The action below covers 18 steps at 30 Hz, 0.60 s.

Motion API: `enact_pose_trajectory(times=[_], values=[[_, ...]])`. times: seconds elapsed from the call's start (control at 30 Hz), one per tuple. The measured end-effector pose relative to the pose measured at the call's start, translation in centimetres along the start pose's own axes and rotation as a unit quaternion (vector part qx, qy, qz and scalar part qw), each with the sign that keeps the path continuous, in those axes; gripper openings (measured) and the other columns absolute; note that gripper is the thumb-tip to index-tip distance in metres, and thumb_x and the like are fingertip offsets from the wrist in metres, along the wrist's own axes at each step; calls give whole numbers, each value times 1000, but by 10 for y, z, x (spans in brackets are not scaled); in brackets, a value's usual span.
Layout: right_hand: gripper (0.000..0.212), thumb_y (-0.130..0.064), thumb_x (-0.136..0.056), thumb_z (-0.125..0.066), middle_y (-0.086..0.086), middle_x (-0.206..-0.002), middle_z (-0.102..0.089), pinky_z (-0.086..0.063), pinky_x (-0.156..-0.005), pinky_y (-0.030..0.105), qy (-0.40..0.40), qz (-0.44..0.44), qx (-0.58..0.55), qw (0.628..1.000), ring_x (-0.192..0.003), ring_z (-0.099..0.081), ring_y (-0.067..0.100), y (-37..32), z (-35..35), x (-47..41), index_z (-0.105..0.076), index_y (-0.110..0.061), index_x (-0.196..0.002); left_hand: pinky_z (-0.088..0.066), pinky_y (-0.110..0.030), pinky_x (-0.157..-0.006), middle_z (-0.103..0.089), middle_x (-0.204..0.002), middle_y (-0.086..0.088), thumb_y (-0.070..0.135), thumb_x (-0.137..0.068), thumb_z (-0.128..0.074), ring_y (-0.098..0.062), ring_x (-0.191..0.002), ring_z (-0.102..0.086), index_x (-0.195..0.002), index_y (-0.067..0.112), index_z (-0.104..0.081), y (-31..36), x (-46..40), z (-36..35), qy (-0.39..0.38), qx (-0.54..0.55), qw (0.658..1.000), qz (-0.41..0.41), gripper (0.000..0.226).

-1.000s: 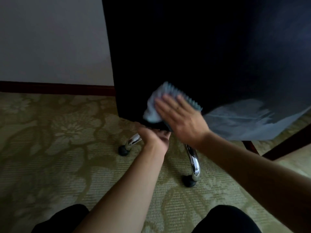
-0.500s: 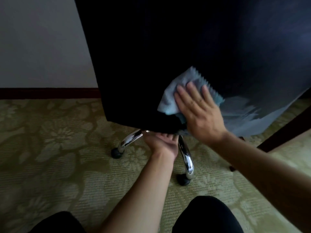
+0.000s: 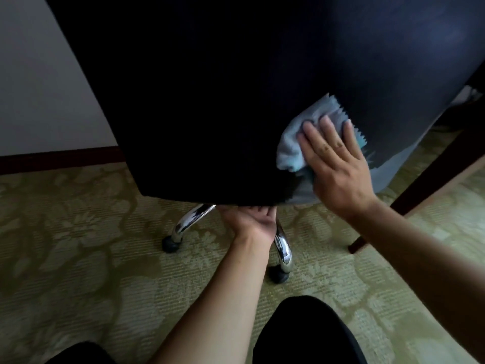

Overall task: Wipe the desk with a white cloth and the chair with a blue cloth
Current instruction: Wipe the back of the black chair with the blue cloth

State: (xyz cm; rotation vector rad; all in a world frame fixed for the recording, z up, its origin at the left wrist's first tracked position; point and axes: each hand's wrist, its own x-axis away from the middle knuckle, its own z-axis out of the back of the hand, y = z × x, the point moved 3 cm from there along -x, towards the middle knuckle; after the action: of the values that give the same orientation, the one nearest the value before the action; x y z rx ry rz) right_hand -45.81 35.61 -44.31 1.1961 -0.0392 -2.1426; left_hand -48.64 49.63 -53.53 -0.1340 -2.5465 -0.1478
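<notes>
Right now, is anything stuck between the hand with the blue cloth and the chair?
Only the blue cloth itself. The right hand presses it flat against the dark chair back, with straight fingers. Nothing else visible stands between them.

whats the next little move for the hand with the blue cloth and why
Probably slide the right hand and the blue cloth leftward across the chair back. The flat fingers press the cloth near the back's lower right, where a paler streaked patch shows, while the wide dark area to the left looks unstreaked. The left hand steadies the bottom edge.
</notes>
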Motion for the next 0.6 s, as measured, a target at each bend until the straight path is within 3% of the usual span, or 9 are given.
enact_pose_trajectory(times=[0.13, 0.23, 0.3, 0.43, 0.6], values=[[49, -18, -104, -28, 9, -158, -19, -6, -121, 51, -33, -83, -25, 996, -149, -7, 30, -30, -21, 42, -22, -6, -151, -37, -46, -108, -59, -133, -18, 77, -88, -28, -32, -121, -56, -127, 13, -59, -12, 0, -4, 22, 13, 1000, -13, 81], [56, -20, -95, -38, 15, -154, -24, -10, -121, 51, -124, -76, -12, 989, -147, -13, 32, -59, -36, 98, -24, -5, -148, -32, -49, -113, -58, -132, -23, 78, -87, -29, -36, -125, -53, -129, 9, -59, -17, 1, -6, 11, 2, 1000, -9, 86], [54, -27, -99, -34, 13, -153, -29, -14, -120, 51, -145, -97, -12, 985, -149, -10, 29, -68, -39, 116, -25, -6, -148, -32, -49, -111, -58, -131, -24, 78, -87, -28, -37, -126, -51, -126, 8, -60, -19, 2, -5, 10, -8, 1000, 3, 87], [53, -22, -99, -42, 17, -154, -26, -19, -118, 56, -54, -219, -44, 973, -148, -15, 34, -69, -31, 80, -31, -1, -146, -34, -49, -112, -60, -126, -25, 76, -88, -31, -36, -120, -55, -117, 7, -63, -18, 1, -6, 32, 0, 999, -9, 82], [55, -25, -104, -33, 12, -158, -12, -8, -120, 51, 72, -346, -40, 934, -149, -4, 32, -49, -30, 13, -15, -4, -152, -44, -47, -101, -62, -121, -26, 74, -88, -32, -38, -115, -59, -120, 3, -59, -12, 4, -8, 22, 2, 1000, 8, 82]])
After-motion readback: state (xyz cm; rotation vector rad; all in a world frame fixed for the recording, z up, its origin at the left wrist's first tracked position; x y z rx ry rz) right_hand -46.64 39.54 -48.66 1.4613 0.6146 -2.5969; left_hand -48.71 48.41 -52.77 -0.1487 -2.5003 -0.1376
